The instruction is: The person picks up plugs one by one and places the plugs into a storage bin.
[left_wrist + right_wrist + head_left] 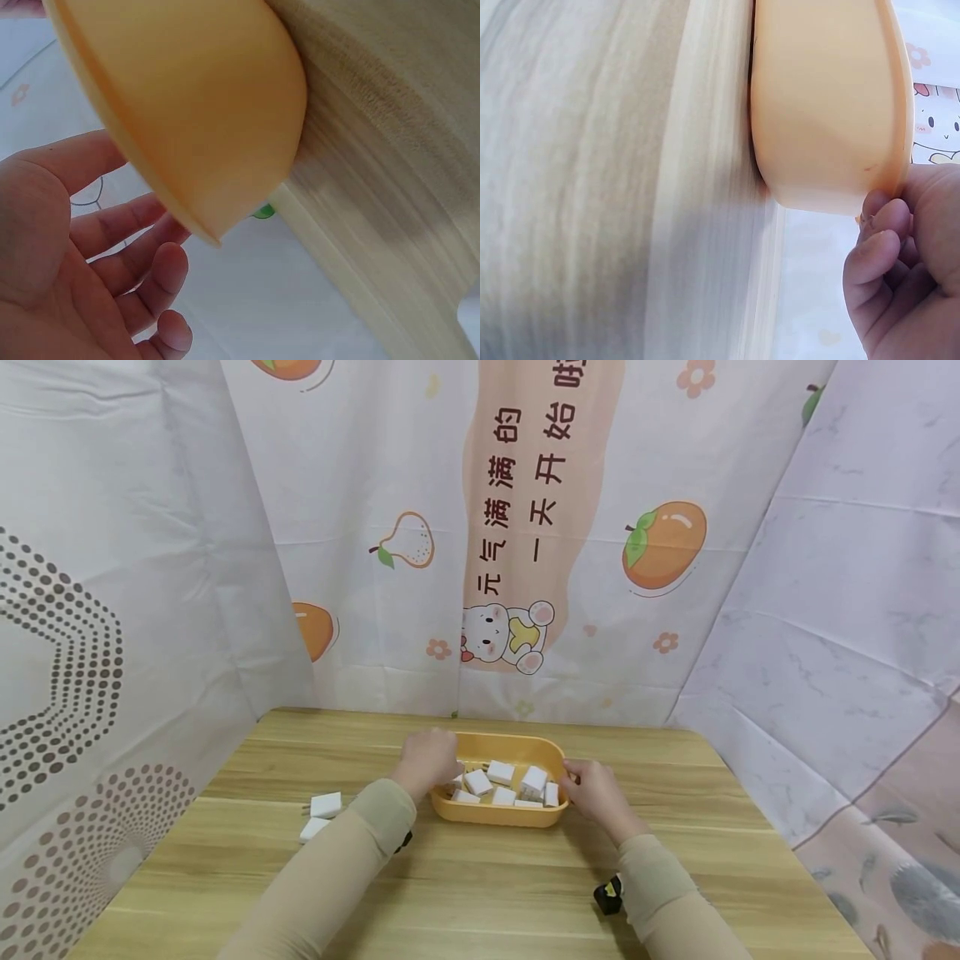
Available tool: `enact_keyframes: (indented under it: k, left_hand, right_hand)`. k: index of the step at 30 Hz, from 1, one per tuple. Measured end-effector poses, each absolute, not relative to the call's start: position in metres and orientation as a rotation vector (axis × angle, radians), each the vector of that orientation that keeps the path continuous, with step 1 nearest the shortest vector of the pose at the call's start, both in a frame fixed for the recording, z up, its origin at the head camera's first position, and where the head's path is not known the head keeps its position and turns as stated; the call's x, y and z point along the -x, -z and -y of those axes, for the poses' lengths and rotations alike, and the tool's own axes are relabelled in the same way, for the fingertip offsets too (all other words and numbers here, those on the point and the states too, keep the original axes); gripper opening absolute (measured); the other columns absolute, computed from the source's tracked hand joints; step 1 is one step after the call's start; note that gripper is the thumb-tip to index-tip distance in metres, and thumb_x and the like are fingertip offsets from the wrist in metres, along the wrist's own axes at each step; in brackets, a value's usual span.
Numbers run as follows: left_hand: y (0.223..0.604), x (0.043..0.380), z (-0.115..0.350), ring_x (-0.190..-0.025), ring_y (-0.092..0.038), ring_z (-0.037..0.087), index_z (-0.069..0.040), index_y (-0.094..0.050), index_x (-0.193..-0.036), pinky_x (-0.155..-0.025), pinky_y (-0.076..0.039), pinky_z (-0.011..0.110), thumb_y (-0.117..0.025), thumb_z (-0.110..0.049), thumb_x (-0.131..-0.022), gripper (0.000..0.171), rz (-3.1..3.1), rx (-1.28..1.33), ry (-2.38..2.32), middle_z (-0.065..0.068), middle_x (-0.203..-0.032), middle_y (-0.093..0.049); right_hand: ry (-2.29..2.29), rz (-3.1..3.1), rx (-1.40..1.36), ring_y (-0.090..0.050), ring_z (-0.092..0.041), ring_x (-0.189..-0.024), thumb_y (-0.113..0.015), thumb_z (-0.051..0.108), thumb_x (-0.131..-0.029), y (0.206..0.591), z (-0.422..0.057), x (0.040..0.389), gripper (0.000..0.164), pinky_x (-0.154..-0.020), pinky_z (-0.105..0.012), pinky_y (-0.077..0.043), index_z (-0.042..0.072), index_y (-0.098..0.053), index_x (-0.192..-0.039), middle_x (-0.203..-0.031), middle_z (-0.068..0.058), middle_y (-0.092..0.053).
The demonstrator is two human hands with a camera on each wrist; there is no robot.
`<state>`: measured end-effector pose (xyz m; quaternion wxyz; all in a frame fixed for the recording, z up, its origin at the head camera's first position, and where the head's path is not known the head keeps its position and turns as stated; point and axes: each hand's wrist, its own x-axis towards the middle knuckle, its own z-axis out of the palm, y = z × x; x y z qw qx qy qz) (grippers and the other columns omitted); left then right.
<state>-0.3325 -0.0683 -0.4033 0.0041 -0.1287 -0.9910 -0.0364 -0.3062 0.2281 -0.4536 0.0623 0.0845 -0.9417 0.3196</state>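
Observation:
A yellow-orange plastic basket (498, 815) stands on the wooden table and holds several white plug adapters (477, 782). My left hand (429, 762) reaches over its left end; in the left wrist view, the thumb and forefinger (120, 226) pass behind the rim, where their tips are hidden, and the other fingers curl loosely outside. I cannot tell whether those hidden tips hold an adapter. At the opposite end, my right hand (595, 789) pinches the basket's rim between thumb and curled fingers (877, 251).
Two more white adapters (325, 806) lie on the table (495, 893) left of the basket, close to the left forearm. Black devices (609, 895) are worn at the wrists. A printed curtain (375, 627) hangs behind the table's far edge, with other sheets at both sides.

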Motion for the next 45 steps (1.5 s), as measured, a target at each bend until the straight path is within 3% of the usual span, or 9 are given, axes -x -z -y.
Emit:
enact_keyframes:
  k: [6, 10, 13, 25, 35, 45]
  left_hand:
    - [0.394, 0.329, 0.07, -0.07, -0.06, 0.017, -0.013, -0.07, -0.087, -0.058, -0.052, 0.036, -0.076, -0.04, -0.09, 0.028, 3.083, 0.421, 0.176, 0.001, -0.082, -0.065]
    - [0.39, 0.326, 0.073, -0.087, -0.067, 0.021, -0.012, -0.075, -0.105, -0.069, -0.057, 0.041, -0.076, -0.039, -0.09, 0.032, 3.052, 0.453, 0.214, 0.003, -0.103, -0.072]
    - [0.389, 0.324, 0.076, -0.095, -0.069, 0.024, -0.012, -0.076, -0.111, -0.071, -0.058, 0.042, -0.075, -0.04, -0.09, 0.035, 3.029, 0.474, 0.222, 0.004, -0.11, -0.073]
    - [0.381, 0.31, 0.095, -0.108, -0.068, 0.028, -0.014, -0.074, -0.12, -0.079, -0.058, 0.044, -0.075, -0.04, -0.09, 0.04, 2.976, 0.501, 0.261, 0.004, -0.119, -0.072]
    - [0.383, 0.301, 0.117, -0.104, -0.069, 0.027, -0.013, -0.074, -0.12, -0.074, -0.058, 0.041, -0.075, -0.039, -0.09, 0.04, 2.95, 0.499, 0.317, 0.005, -0.118, -0.072]
    - [0.383, 0.295, 0.142, -0.111, -0.066, 0.033, -0.011, -0.072, -0.123, -0.088, -0.055, 0.052, -0.074, -0.044, -0.09, 0.046, 2.967, 0.424, 0.376, 0.01, -0.122, -0.071]
  right_hand:
    - [-0.971, 2.844, -0.262, -0.043, -0.012, -0.046, -0.059, 0.008, -0.094, 0.452, -0.227, 0.305, 0.043, -0.044, -0.026, -0.037, -0.003, -0.062, -0.136, -0.056, 0.002, -0.052]
    - [-0.969, 2.842, -0.255, -0.042, -0.012, -0.047, -0.06, 0.008, -0.093, 0.451, -0.226, 0.305, 0.044, -0.045, -0.026, -0.037, -0.003, -0.062, -0.135, -0.056, 0.002, -0.051]
    - [-0.964, 2.84, -0.259, -0.043, -0.012, -0.047, -0.06, 0.008, -0.093, 0.452, -0.226, 0.306, 0.044, -0.045, -0.026, -0.037, -0.003, -0.062, -0.135, -0.056, 0.002, -0.051]
    - [-0.946, 2.839, -0.263, -0.044, -0.013, -0.048, -0.059, 0.007, -0.093, 0.452, -0.227, 0.306, 0.044, -0.045, -0.026, -0.038, -0.003, -0.062, -0.135, -0.058, 0.002, -0.052]
    - [-0.934, 2.847, -0.262, -0.043, -0.012, -0.047, -0.059, 0.008, -0.093, 0.452, -0.227, 0.307, 0.044, -0.044, -0.026, -0.038, -0.002, -0.062, -0.136, -0.057, 0.002, -0.051]
    - [-0.962, 2.856, -0.253, -0.042, -0.011, -0.044, -0.058, 0.008, -0.094, 0.452, -0.227, 0.307, 0.044, -0.043, -0.026, -0.037, -0.002, -0.061, -0.137, -0.054, 0.002, -0.05]
